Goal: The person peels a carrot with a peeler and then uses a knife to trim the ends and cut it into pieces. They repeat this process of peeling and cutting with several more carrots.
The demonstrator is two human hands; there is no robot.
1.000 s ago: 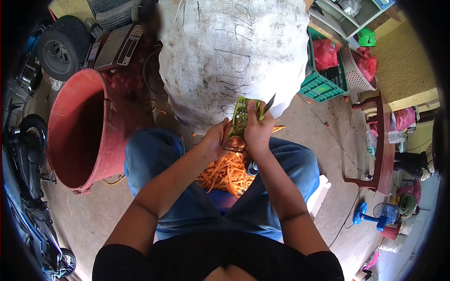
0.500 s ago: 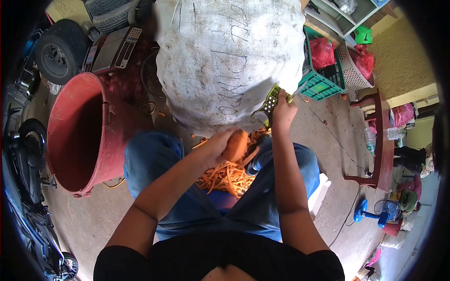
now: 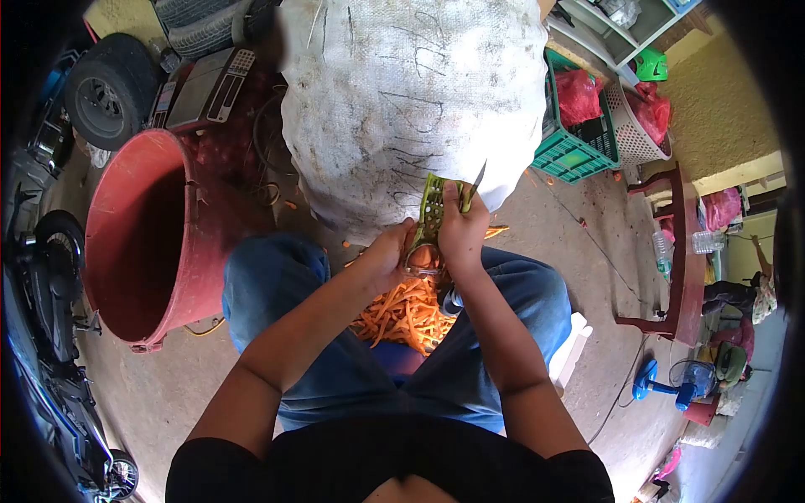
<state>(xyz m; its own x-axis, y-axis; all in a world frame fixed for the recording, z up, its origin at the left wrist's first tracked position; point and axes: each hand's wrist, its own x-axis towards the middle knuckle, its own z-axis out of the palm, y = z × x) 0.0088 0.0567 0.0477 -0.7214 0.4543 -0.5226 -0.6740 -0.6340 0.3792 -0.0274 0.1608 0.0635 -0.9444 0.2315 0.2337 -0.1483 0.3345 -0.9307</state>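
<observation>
My right hand (image 3: 464,233) is wrapped round a green peeler (image 3: 432,204) with a perforated handle, its head turned down towards my lap. A thin pointed strip sticks up beside the thumb. Between my hands is a carrot (image 3: 425,256), gripped by my left hand (image 3: 391,256) and mostly covered by the peeler's head and my fingers. The peeler's head lies right over the carrot. Below them, between my knees, is a heap of orange peelings (image 3: 411,314).
A big white woven sack (image 3: 402,101) stands just ahead. To the left is a red barrel (image 3: 180,243), with a scale (image 3: 205,88) behind it. Right lie a green crate (image 3: 579,151), a wooden bench (image 3: 683,251) and a blue fan (image 3: 662,386). A person (image 3: 738,293) is at far right.
My right hand has brought the peeler left and down from beside the sack to over the carrot. My left hand keeps its hold on the carrot, near the same place.
</observation>
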